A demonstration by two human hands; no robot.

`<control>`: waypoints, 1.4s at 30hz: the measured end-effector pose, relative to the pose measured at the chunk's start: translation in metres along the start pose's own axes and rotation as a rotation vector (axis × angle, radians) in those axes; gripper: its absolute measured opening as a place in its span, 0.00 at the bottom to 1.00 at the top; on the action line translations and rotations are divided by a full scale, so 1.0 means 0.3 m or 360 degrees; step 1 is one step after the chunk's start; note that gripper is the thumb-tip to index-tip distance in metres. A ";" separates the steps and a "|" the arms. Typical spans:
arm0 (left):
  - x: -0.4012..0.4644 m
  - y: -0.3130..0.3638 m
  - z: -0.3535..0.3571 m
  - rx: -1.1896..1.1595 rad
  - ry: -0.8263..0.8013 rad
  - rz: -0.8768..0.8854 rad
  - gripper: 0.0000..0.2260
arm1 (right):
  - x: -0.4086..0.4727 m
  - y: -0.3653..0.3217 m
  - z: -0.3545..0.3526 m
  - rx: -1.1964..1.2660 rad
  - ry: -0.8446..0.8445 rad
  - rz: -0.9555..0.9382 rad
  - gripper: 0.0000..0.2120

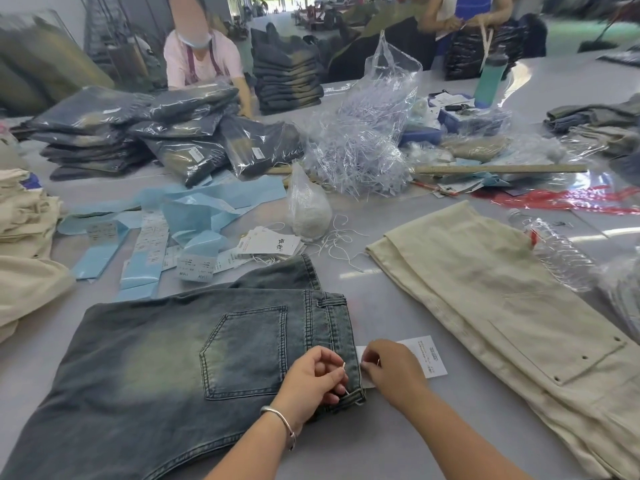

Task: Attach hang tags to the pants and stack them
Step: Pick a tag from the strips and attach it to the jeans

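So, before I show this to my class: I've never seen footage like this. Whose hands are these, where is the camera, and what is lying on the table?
The camera sits on a worker's head, looking down at that person's own bare hands. The left hand pinches a thin white string at the waistband of the blue jeans lying flat on the grey table. The right hand holds the white hang tag beside that waistband. To the right lie cream pants; behind the jeans, loose hang tags and bagged jeans.
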State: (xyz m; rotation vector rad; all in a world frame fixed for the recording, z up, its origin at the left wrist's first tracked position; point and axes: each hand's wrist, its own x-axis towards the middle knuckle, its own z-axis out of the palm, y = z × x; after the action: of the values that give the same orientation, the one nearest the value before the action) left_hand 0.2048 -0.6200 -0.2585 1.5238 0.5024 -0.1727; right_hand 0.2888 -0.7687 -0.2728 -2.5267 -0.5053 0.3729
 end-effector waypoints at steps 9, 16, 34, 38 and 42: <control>0.008 -0.006 0.015 -0.0188 0.0084 -0.0060 0.03 | -0.043 -0.027 0.012 0.1510 -0.0001 0.0486 0.06; 0.007 -0.013 0.015 -0.0192 0.0076 -0.0027 0.03 | -0.040 -0.017 -0.020 0.1244 0.0440 0.0332 0.06; 0.003 -0.015 -0.018 -0.0162 -0.0049 -0.0001 0.07 | -0.035 -0.102 -0.040 0.1825 -0.0490 0.0675 0.07; 0.002 -0.011 -0.019 -0.0167 -0.0059 -0.0008 0.06 | -0.037 -0.107 -0.042 0.1777 -0.0481 0.0661 0.07; 0.004 -0.009 -0.019 -0.0182 -0.0066 -0.0026 0.06 | -0.044 -0.117 -0.047 0.1721 -0.0459 0.0610 0.07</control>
State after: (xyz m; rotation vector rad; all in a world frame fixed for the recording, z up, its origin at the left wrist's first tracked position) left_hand 0.2034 -0.6143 -0.2613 1.4021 0.4838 -0.1845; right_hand 0.2724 -0.7527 -0.2399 -1.4927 0.1090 0.8762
